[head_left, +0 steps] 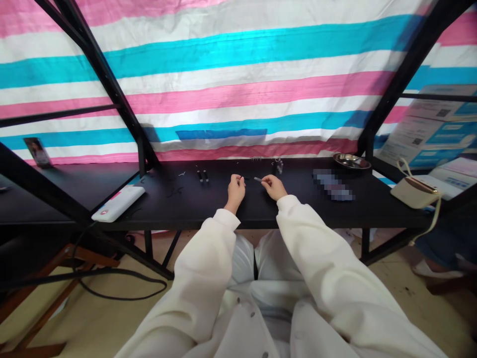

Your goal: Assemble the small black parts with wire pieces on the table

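Note:
Over the black table, my left hand pinches a small dark stick-like piece. My right hand is closed on a small greyish, tube-like piece, its free end pointing left at the dark one. A narrow gap separates the two pieces. To the left lie two short black cylinders with pale ends, side by side. Beyond my right hand is a small cluster of grey pieces, and a row of similar pieces lies near the back edge. They are too small to name.
A shiny metal bowl and a pixelated item are on the right, with a cream bag at the table's end. A white box-like device with a black cable is on the left. Black frame posts flank the table.

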`<state>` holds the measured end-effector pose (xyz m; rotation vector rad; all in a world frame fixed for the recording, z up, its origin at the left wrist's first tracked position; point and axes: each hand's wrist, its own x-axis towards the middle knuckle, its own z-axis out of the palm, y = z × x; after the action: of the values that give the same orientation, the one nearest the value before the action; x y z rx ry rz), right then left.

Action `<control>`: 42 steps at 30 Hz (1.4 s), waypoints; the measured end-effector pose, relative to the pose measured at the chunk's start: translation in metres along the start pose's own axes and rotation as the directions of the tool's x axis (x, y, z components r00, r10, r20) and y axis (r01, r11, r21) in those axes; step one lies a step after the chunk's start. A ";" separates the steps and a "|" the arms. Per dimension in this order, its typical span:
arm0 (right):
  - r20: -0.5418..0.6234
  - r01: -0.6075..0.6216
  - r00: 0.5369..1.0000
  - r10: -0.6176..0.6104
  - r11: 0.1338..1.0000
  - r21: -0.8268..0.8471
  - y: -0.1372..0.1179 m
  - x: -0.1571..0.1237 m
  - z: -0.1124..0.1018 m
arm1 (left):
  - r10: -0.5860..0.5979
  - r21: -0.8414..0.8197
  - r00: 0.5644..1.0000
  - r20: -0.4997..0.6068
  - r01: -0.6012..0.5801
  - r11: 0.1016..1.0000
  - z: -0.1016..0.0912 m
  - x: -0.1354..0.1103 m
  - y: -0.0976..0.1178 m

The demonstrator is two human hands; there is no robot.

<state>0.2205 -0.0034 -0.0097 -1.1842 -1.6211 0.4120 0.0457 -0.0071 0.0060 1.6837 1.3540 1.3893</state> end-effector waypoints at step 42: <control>-0.314 -0.399 0.898 0.308 0.870 -0.289 0.035 0.036 -0.025 | 0.115 0.007 0.980 0.165 -0.118 0.993 0.002 -0.006 -0.001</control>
<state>0.2607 0.0360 -0.0060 -1.7457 -1.2743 0.1905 0.0479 -0.0119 0.0027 1.8709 1.1949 1.2733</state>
